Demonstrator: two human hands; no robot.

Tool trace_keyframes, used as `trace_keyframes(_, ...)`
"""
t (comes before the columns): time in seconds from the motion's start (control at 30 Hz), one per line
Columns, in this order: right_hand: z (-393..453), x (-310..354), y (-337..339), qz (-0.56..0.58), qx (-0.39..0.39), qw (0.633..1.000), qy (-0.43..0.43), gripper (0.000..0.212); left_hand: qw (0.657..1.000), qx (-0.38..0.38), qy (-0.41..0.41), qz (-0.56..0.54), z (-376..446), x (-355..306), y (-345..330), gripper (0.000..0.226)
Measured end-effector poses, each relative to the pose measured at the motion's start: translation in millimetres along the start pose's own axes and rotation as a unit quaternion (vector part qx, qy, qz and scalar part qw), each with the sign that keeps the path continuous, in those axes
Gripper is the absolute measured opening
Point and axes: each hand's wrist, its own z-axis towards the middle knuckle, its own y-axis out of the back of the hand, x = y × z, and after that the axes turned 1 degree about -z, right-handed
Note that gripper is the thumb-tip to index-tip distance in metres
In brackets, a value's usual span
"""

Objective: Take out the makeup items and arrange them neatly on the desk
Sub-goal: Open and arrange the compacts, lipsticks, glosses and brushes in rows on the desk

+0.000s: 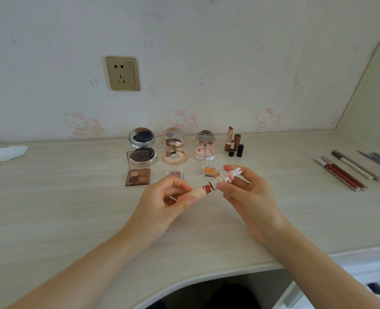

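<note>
Both hands are working just before the eyeshadow palette [138, 175]: my left hand [162, 204] is pinching the lip-tint tube [198, 192], my right hand [249, 195] is gripping its rabbit cap [226, 176].

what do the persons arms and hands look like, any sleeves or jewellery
Both forearms are bare as far as the frame shows: no sleeves, watch or bracelets in view. The left hand and right hand show no rings or gloves. The nails that show look short and unpainted. No markings or tattoos are visible on either arm.
</note>
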Motion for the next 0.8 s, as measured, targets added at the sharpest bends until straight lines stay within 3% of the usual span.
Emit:
trace_keyframes(0.23, 8.6, 2.2, 11.0, 0.101, 0.024, 0.994, -0.042, 0.044, 0.991, 0.013, -0.091, 0.102, 3.1, -2.9, -9.2, 0.025)
trace_keyframes(0.37, 16.9, 6.7, 24.6, 0.122, 0.042, 0.987, -0.091, 0.042, 0.953, 0.101, -0.154, 0.24, 7.9, -7.4, -17.1, 0.022)
trace_keyframes(0.6, 34.4, 30.8, 54.1, 0.067, 0.045, 0.99, -0.116, 0.038, 0.915, 0.177, -0.197, 0.304, 31.0, -16.3, -51.0, 0.038)
trace_keyframes(0.8, 63.0, 48.5, 70.3, -0.037, 0.001, 0.992, -0.119, 0.025, 0.876, 0.172, -0.256, 0.371, 54.2, -19.3, -81.5, 0.031)
